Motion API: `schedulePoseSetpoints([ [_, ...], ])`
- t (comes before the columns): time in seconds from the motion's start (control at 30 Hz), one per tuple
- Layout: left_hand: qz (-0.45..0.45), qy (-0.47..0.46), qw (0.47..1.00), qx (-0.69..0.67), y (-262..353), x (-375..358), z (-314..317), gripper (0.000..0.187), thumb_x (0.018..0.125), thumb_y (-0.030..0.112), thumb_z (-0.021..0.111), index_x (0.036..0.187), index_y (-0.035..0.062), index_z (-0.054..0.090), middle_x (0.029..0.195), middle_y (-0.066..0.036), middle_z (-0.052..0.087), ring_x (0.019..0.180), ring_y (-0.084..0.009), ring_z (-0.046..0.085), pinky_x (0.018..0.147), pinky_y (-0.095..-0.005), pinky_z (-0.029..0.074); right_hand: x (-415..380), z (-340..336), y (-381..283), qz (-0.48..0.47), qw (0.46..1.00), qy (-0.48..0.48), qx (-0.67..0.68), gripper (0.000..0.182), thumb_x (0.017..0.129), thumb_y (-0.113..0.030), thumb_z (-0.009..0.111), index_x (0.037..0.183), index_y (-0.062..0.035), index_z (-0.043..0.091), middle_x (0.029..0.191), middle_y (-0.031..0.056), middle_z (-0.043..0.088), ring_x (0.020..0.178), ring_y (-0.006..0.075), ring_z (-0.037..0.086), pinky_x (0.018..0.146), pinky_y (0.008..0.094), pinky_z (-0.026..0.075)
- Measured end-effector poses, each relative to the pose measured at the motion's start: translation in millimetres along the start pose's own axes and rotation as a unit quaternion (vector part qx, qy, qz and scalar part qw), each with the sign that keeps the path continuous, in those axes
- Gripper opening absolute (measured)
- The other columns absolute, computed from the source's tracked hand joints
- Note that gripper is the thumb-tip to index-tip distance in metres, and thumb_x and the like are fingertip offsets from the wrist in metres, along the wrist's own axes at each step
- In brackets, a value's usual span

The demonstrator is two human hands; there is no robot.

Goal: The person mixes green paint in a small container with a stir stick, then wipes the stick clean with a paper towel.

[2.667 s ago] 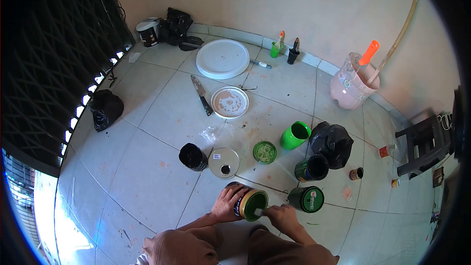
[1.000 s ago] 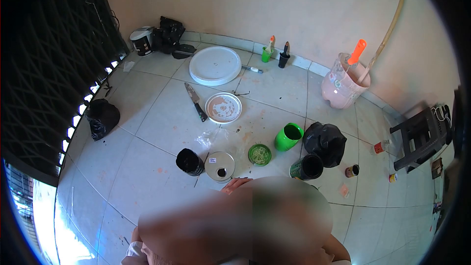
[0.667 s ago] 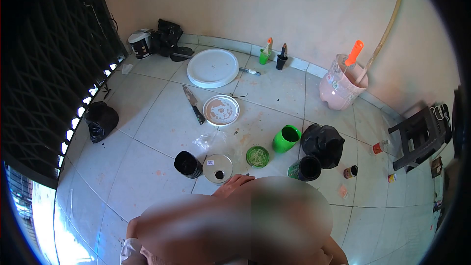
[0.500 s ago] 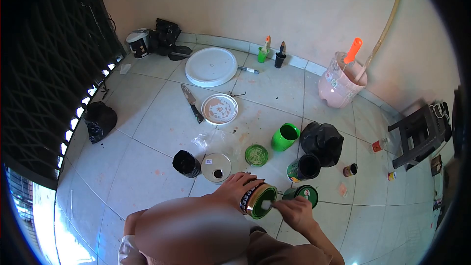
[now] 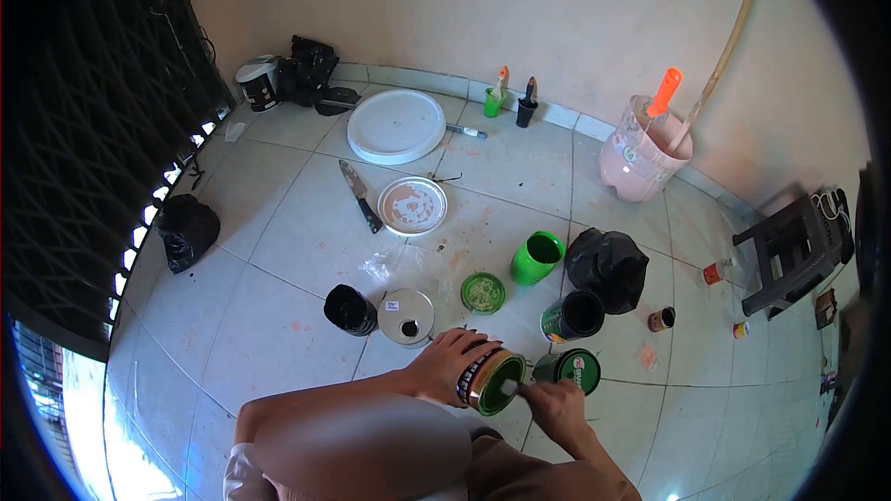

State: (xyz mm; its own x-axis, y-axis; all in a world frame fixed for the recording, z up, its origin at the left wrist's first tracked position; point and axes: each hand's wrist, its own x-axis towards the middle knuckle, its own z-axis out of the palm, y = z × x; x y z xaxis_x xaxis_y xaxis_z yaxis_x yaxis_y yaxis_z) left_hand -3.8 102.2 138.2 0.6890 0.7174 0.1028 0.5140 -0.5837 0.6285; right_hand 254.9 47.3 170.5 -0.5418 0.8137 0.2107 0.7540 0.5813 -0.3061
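- Fingers of the left hand (image 5: 445, 364) were clamped around a tilted paint can (image 5: 492, 380).
- Right hand (image 5: 555, 405), fingers pinched on a small pale tool (image 5: 510, 389), touched the can's rim.
- A lidded green can (image 5: 568, 369) stood just beside the paint can.

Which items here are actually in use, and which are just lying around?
In use: left hand gripping tilted paint can; right hand holding small pale tool at its rim.
Lying about: knife, white lid, green cup, black bag, pink bucket.

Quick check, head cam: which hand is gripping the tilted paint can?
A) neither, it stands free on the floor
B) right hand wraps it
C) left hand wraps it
C: the left hand wraps the paint can, tipped toward the right hand, which holds a small tool at its rim.
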Motion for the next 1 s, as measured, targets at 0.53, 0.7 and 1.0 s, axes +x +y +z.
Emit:
schedulePoseSetpoints([
  [0.53,-0.021,0.061,0.993,-0.103,6.0,-13.9,41.4,0.104,0.056,0.042,0.088,0.142,0.01,0.039,0.137,-0.015,0.044,0.127,-0.0352,0.043,0.107,-0.0457,0.036,-4.5,-23.1,-5.2,0.033,0.997,-0.064,-0.008,0.013,0.076,-0.008,0.062,0.084,-0.0153,0.069,0.068,0.0017,0.064,0.058,0.0219,0.062,0.054,0.0338,0.045],
  [0.7,0.021,0.081,0.981,-0.176,24.8,-11.8,75.9,0.106,0.054,0.037,0.09,0.14,0.0046,0.039,0.137,-0.016,0.046,0.127,-0.0346,0.044,0.108,-0.0444,0.034,-23.3,-43.8,-7.7,0.029,0.984,-0.174,-0.006,0.01,0.075,-0.009,0.061,0.08,-0.0151,0.067,0.069,0.0011,0.065,0.06,0.0222,0.063,0.058,0.0353,0.046],
  [1.0,0.093,0.036,0.947,-0.305,75.0,35.0,162.7,0.102,0.054,0.037,0.09,0.138,0.0046,0.041,0.136,-0.016,0.049,0.125,-0.035,0.048,0.107,-0.0437,0.037,-108.3,-87.5,-11.1,0.238,0.964,-0.09,-0.07,0.01,0.076,-0.009,0.064,0.079,-0.0169,0.07,0.068,0.0004,0.066,0.058,0.0217,0.063,0.059,0.0354,0.045],
])
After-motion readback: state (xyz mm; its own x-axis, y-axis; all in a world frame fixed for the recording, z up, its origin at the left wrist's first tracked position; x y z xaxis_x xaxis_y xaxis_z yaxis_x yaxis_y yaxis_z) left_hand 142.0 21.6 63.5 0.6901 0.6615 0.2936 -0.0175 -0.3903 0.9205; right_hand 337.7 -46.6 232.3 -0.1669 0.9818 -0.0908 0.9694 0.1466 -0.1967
